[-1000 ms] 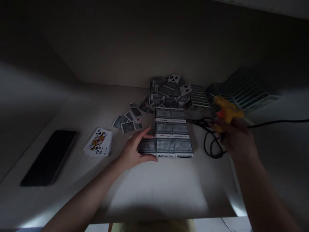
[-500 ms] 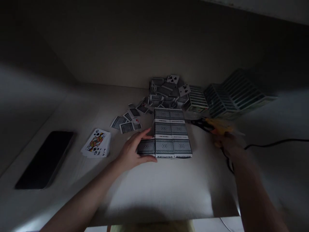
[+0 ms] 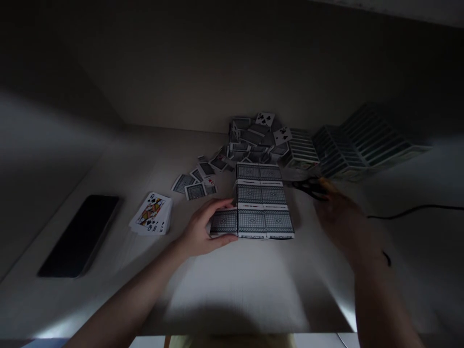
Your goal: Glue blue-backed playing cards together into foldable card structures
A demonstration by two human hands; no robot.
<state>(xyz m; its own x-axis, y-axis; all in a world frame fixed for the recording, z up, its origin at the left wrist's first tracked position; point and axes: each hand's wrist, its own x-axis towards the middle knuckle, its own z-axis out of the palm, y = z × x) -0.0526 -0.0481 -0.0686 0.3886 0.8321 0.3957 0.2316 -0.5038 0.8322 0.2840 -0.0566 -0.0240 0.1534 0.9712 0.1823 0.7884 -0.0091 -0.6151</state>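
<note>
Dim scene, soft tabletop glare, dark corners, blurred right side

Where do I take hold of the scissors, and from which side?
Best by the black handles, coming from the right with the right hand. They lie flat, with the blades pointing left toward the card-covered block, so the right keeps fingers off the blades. The yellow tool crowds the handles' right end and may snag.

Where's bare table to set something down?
Bare tabletop lies between the card-covered block and the front edge, and back left, behind the phone and face-up cards. Crowded: behind the block, the card pile; to its right, the scissors and right hand.
</note>
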